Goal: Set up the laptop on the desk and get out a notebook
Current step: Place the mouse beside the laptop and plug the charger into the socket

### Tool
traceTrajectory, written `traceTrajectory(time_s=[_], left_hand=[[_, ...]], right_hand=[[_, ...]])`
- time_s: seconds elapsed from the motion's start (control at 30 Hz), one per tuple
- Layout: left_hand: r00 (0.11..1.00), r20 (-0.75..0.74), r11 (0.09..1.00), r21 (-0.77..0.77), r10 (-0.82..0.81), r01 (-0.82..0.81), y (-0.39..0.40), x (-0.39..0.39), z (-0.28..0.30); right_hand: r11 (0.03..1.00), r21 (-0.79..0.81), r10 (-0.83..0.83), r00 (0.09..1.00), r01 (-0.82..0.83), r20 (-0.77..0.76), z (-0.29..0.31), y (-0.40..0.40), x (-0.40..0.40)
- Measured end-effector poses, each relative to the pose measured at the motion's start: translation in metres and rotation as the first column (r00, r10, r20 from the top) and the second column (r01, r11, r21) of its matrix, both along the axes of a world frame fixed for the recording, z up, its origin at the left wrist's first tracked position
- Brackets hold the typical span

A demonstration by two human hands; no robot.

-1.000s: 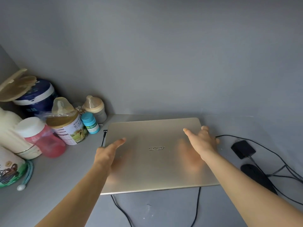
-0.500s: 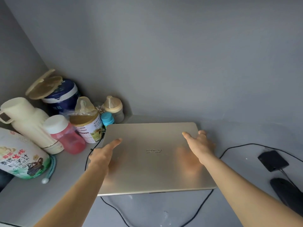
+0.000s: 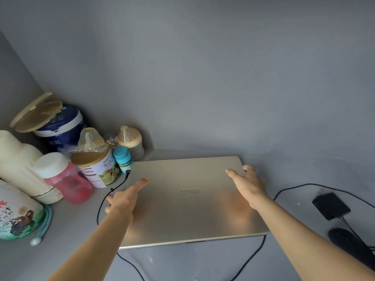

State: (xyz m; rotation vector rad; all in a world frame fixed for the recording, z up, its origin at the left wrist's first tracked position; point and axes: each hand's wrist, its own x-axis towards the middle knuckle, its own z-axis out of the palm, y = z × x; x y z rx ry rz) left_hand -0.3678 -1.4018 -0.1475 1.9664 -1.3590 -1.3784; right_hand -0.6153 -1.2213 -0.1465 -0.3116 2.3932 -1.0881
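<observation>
A closed gold laptop [image 3: 188, 199] lies flat on the grey desk [image 3: 67, 236], lid up with its logo facing away from me. My left hand [image 3: 123, 201] is at the laptop's left edge, fingers straight and the index finger lying on the lid. My right hand [image 3: 248, 184] is at the right rear corner, fingers spread over the lid and edge. Whether either hand clasps the edge is hidden. A black charging cable [image 3: 113, 191] is plugged into the laptop's left side. No notebook is in view.
Crowded at the left: a cream jug [image 3: 18, 165], pink bottle [image 3: 67, 179], formula tin [image 3: 97, 167], blue tin [image 3: 60, 126], small teal bottle [image 3: 122, 159], baby bottle [image 3: 132, 142], printed bag [image 3: 18, 216]. At the right lie a black power adapter [image 3: 330, 205], a mouse [image 3: 349, 244] and cables.
The view has shifted sideways and back. Both hands have stayed on the laptop's left and right edges, and the laptop remains closed in roughly the same place.
</observation>
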Motion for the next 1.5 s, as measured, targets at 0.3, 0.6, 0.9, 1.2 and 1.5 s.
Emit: traceTrajectory(time_s=[0.3,0.6,0.9,1.2,1.5], left_hand=[[0.995,0.029,0.995,0.04,-0.095,0.093,0.011,-0.04,-0.015],[0.98,0.063,0.981,0.037,-0.191,0.189,0.019,-0.058,-0.019],[0.978,-0.042,0.961,0.178,-0.207,0.211,-0.005,-0.042,-0.059],[0.961,0.012,0.957,0.087,-0.277,0.275,0.025,-0.024,-0.049],[0.954,0.004,0.953,0.055,-0.3,0.299,0.04,-0.01,-0.045]], right_hand=[[0.998,-0.007,-0.061,0.998,0.061,-0.008,0.003,0.037,-0.022],[0.999,-0.032,-0.036,0.999,0.036,0.012,0.006,0.062,-0.03],[0.987,-0.159,-0.019,1.0,0.021,0.016,0.01,0.086,-0.027],[0.987,-0.144,-0.082,0.994,0.072,-0.065,0.018,0.133,-0.033],[0.975,-0.141,-0.191,0.97,0.17,-0.149,0.034,0.183,-0.039]])
